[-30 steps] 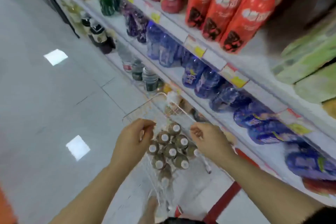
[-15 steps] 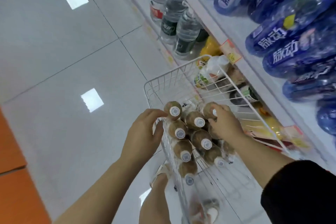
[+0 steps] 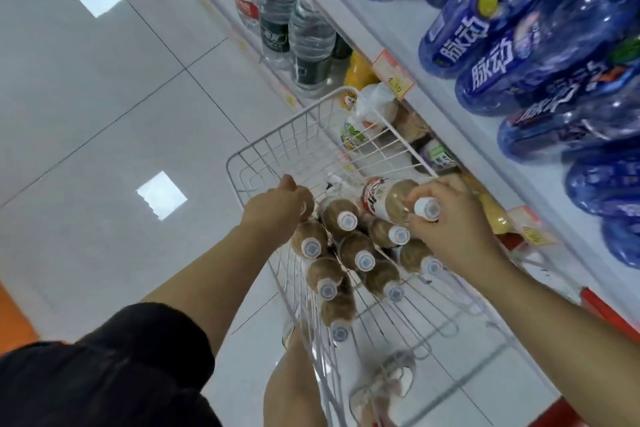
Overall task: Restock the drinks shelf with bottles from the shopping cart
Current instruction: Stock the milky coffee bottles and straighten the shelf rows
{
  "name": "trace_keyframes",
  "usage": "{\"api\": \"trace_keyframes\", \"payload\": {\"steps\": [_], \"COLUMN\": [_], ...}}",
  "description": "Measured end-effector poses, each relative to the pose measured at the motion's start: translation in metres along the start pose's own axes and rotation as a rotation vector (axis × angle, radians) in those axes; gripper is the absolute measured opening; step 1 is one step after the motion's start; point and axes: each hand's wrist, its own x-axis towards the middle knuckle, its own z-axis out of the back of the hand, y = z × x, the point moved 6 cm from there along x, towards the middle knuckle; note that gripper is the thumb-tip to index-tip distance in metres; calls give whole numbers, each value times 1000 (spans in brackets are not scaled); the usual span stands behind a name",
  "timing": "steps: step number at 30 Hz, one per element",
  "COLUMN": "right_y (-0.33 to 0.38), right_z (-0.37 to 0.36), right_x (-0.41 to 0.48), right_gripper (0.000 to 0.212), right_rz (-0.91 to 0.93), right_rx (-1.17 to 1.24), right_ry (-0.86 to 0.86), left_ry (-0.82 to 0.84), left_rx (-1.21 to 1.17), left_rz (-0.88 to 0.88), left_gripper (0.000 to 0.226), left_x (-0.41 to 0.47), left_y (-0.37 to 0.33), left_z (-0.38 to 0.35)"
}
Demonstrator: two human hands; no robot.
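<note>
White floor tiles on the left, the drinks shelf running down the right, and the shopping cart parked tight against it. Early going, by my reckoning. The cart holds a packed cluster of brown bottles standing along its left edge, white caps up, roughly eight of them waiting.

One is out of the pack: the lifted bottle sits near the cart's right edge, tipped over with its cap toward the camera. The right hand has its fingers wrapped round the neck just below that cap.

The left hand is down over another bottle at the cart's left edge. Its fingers are hidden under the hand, so I cannot tell whether they have closed.

Blue bottles fill the tier above and water bottles stand further along. Past the cart's far right corner, brownish stock shows blurrily on the lowest tier, which is likely the spot to fill. One bottle in hand, and nearly the whole load left to shelve.
</note>
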Motion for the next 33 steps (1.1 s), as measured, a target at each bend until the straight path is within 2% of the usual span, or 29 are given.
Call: {"api": "trace_keyframes", "payload": {"steps": [5, 9, 15, 19, 24, 30, 33], "right_y": [6, 29, 71, 103, 146, 170, 179], "right_z": [25, 62, 150, 223, 317, 412, 444], "right_x": [-21, -42, -103, -160, -239, -332, -380], "right_gripper": [23, 19, 21, 24, 35, 36, 34], "right_rz": [7, 44, 85, 186, 348, 501, 582], "right_rx": [91, 146, 278, 288, 277, 365, 344], "right_ry": [-70, -155, -307, -439, -570, -930, -1187], "left_ry": [-124, -295, -607, -773, -934, -1082, -1155], "left_rx": [-160, -351, -557, -654, -767, -840, -893], "left_rz": [-17, -73, -254, -387, -649, -984, -1126], "left_gripper": [19, 23, 27, 34, 33, 27, 27], "left_x": [-9, -55, -159, -226, -303, -389, -425], "left_y": [-9, -32, -93, -144, -210, -291, -325], "left_z": [13, 59, 159, 216, 289, 353, 371]}}
